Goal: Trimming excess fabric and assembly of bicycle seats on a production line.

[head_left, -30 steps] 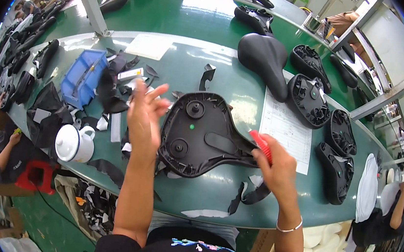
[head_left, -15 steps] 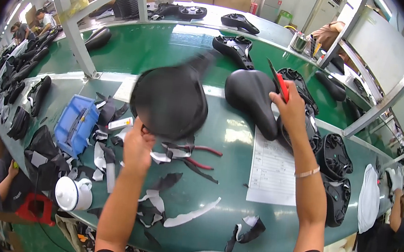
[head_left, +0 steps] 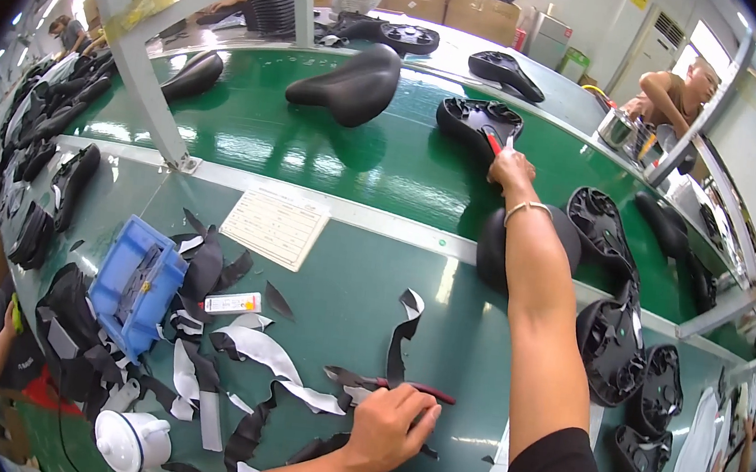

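Observation:
My right hand (head_left: 511,169) stretches far out over the green conveyor (head_left: 376,167), closed on a red-handled tool (head_left: 493,143). The tool's tip is on an upturned black saddle (head_left: 466,116). My left hand (head_left: 390,426) rests near me on the worktable (head_left: 347,270) with its fingers curled, knuckles against red-handled pliers (head_left: 413,389). An upright black saddle (head_left: 357,82) lies on the conveyor to the left of my right hand. Another black saddle (head_left: 490,248) sits partly hidden under my right forearm.
Black and white trim scraps (head_left: 260,348) litter the table. A blue tray (head_left: 138,284), a white cup (head_left: 131,440) and a paper sheet (head_left: 276,223) lie to the left. A metal post (head_left: 138,63) stands at the left. Upturned saddle bases (head_left: 611,343) crowd the right. Other people work around the line.
The saddle my left hand held is out of it, and that hand has dropped to the table by the pliers. My right hand has reached farther out to the upturned saddle.

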Demonstrator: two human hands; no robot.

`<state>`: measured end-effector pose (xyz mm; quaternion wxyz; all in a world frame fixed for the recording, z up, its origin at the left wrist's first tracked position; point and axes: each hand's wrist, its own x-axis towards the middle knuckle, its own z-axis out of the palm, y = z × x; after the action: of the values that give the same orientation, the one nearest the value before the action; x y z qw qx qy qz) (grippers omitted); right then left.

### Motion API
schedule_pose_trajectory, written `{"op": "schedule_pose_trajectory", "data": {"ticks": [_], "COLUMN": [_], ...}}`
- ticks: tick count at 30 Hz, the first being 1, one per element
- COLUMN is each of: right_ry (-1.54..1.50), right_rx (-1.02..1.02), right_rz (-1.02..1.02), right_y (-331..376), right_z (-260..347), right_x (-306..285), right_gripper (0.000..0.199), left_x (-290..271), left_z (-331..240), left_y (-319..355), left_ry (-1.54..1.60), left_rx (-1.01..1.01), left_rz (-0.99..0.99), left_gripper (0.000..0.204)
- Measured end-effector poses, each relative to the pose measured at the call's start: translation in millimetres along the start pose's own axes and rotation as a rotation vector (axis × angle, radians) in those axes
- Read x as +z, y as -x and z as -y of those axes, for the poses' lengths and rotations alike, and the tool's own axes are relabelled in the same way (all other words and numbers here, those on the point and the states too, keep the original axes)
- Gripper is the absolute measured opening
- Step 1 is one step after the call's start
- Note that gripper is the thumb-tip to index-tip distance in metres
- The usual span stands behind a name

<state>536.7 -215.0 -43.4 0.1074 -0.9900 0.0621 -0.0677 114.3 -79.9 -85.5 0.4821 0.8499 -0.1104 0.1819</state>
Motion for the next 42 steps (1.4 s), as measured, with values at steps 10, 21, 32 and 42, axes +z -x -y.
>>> {"op": "schedule_pose_trajectory", "data": {"ticks": [10,21,32,42], "right_ry": [-0.459,-1.322,-1.464,-1.200], "right_rx": [-0.496,0.406,0.191,0.334], "right_rz": [0.433,0.101,-0.075,-0.051], "right_y": [192.7,126.5,172.8,436.8], "right_z": [-12.2,-170.1,-234.0,-269.8], "right_x": [-130.5,-60.4,-116.8,-182.0], "right_gripper": [0.059,0.028,0.032,0.046], "left_x": [-19.3,-19.2,-14.6,40.6], "left_z": [19.7,25.8,13.8,0.1], "left_y": [-1.0,13.7,5.3,-67.8], "left_ry": [-0.024,0.155,0.265,0.729], "left_rx": [-0.089,0.003,-0.144,-0.916], "left_rz": [-0.426,-0.271,-0.238,-0.210], "left_gripper": [0.046,0.027,0.018,0.042]}}
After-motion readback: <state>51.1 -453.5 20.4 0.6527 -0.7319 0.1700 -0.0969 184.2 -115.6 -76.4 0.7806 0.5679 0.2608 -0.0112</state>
